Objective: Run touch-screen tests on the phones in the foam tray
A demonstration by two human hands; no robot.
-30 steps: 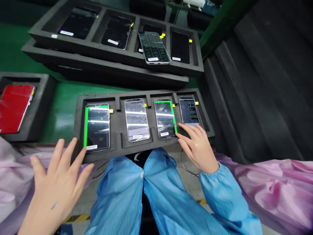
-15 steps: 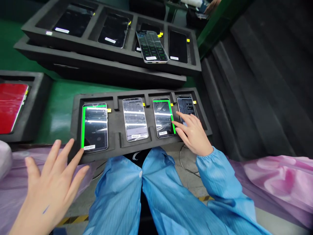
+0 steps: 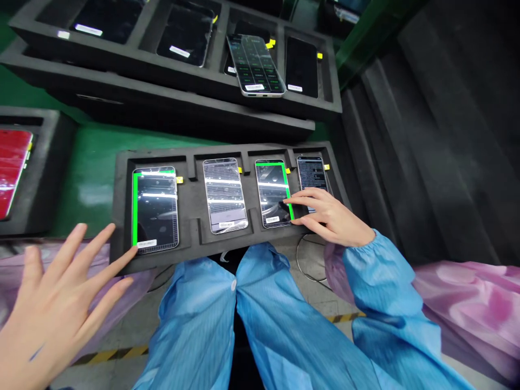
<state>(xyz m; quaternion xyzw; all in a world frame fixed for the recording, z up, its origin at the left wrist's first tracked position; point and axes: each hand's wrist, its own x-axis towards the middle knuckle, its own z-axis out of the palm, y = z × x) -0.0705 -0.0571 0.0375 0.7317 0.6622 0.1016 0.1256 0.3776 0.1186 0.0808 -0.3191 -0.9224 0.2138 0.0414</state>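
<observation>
A black foam tray [image 3: 189, 238] in front of me holds several smartphones, screens up. My left hand [image 3: 60, 292] is open with fingers spread, its index fingertip at the lower left corner of the leftmost phone [image 3: 156, 211], which shows a green border. My right hand [image 3: 331, 216] is open over the third phone [image 3: 272, 197], an outstretched finger at the green strip on its right side and the thumb near its lower right corner. Between them lies a phone with lines of text [image 3: 225, 197]. Fingers partly cover the rightmost phone [image 3: 311, 170], which has a dark text screen.
Behind, stacked foam trays [image 3: 195, 89] hold dark phones, with one lit phone [image 3: 258, 65] lying tilted on top. A red-screened phone [image 3: 14, 168] sits in another tray at left. Ribbed black foam [image 3: 439, 151] fills the right side. Pink garments [image 3: 471, 303] show at right.
My right hand has turned flatter, its index finger moving from near the rightmost phone to the third phone's right side. My left index finger stays at the leftmost phone's corner. The view has shifted slightly.
</observation>
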